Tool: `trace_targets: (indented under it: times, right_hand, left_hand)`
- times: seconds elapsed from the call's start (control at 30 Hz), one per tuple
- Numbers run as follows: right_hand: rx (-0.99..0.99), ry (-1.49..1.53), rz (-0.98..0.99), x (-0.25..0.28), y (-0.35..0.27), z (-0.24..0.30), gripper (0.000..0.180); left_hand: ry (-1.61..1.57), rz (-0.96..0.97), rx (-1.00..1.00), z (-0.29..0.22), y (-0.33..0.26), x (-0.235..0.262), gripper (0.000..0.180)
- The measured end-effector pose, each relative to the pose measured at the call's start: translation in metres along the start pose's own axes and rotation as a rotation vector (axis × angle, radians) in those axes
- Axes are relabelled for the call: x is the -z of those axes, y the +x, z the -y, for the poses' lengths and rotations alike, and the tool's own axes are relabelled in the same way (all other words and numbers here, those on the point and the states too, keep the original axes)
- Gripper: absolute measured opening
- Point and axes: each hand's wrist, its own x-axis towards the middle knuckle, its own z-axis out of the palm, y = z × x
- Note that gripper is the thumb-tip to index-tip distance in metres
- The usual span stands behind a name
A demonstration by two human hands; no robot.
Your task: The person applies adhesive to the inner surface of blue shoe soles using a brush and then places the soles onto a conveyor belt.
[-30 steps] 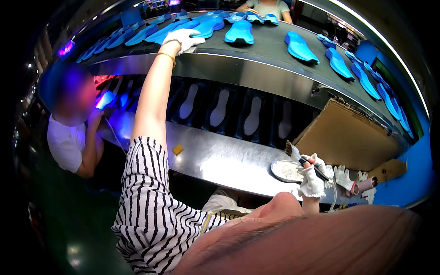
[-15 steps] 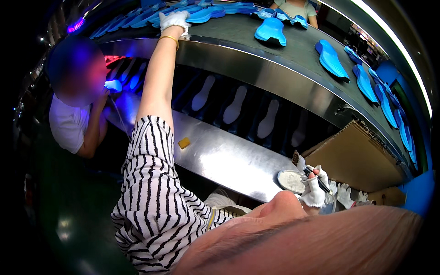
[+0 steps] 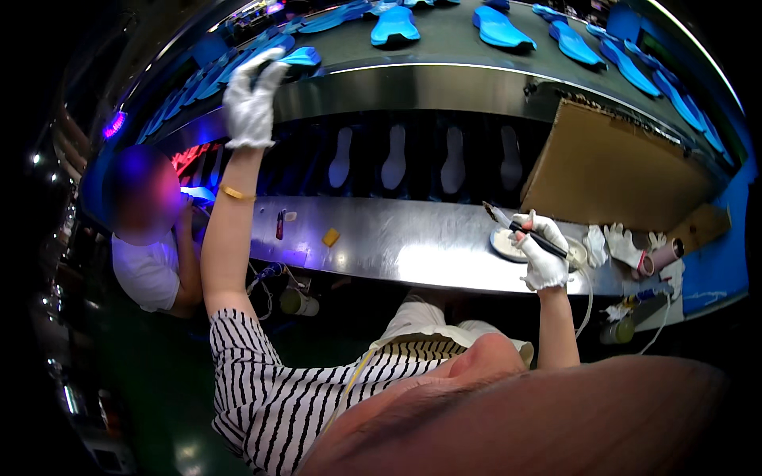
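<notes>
- At the far left I see another person (image 3: 147,238) in a white shirt, bent beside the steel counter (image 3: 397,246).
- My left hand (image 3: 252,99), in a white glove, is raised high to the upper conveyor belt (image 3: 444,40); its grip is pinching a blue insole (image 3: 298,57) at the belt's near edge.
- More blue insoles (image 3: 394,24) lie spread along that belt, well apart from each other.
- Below the belt, pale insoles (image 3: 395,156) sit in a dark row behind the counter.
- On the counter lie a small yellow block (image 3: 330,236) and, left of it, a red pen-like item (image 3: 280,224).
- My right hand (image 3: 542,252), also gloved, has its grip pressed around a dark brush (image 3: 524,230), its tip pointing up-left above a round white dish (image 3: 508,244) on the counter.
- Further right lie spare white gloves (image 3: 623,244), near a brown cardboard sheet (image 3: 611,170).
</notes>
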Motion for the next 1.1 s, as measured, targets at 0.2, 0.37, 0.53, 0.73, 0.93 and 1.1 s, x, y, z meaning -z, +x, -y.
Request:
trace_targets:
  times: [0.2,0.37,0.53,0.73,0.93,1.1]
  right_hand:
    - [0.105,-0.374,-0.027,0.017,-0.016,-0.009,0.024]
    - [0.149,-0.381,0.019,0.012,-0.031,0.012,0.027]
    - [0.138,-0.42,0.038,0.016,-0.029,0.0,0.025]
    - [-0.042,-0.235,0.089,-0.009,-0.026,0.005,0.022]
    - [0.081,-0.247,0.111,-0.041,-0.009,-0.002,0.021]
    - [0.237,-0.394,0.047,-0.056,-0.002,-0.007,0.022]
  left_hand:
    - [-0.837,-0.002,-0.056,-0.068,-0.011,0.027,0.047]
    - [-1.164,0.613,0.471,-0.06,-0.081,-0.044,0.051]
    - [-1.599,0.613,1.215,-0.043,-0.224,-0.098,0.061]
    - [-1.812,0.548,1.495,-0.07,-0.285,-0.102,0.102]
    - [-1.581,0.268,1.414,-0.092,-0.284,-0.127,0.087]
    - [-1.616,0.112,1.382,-0.096,-0.298,-0.154,0.077]
